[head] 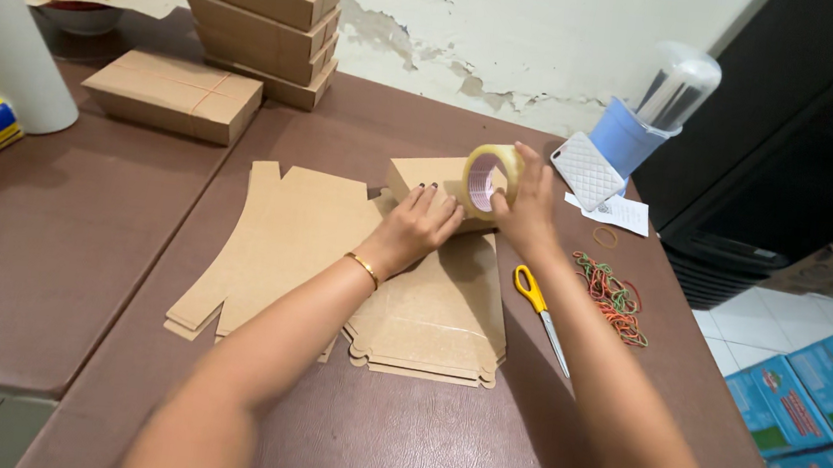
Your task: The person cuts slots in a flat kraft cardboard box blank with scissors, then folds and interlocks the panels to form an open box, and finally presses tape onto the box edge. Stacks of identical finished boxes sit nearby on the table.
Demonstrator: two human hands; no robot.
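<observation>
Pressing down, the left hand (422, 227) pins a small folded box (423, 178) while the right hand (527, 212) clamps a tape roll (490, 178) at its edge; sealing looks barely begun. Flat cardboard blanks (285, 243) wait underneath, unfolded.

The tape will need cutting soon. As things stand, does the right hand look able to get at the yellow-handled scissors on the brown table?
Probably yes, once freed: the right hand holds the clear tape roll, and the yellow-handled scissors lie uncovered on the brown table beside that forearm, nothing between them.
</observation>
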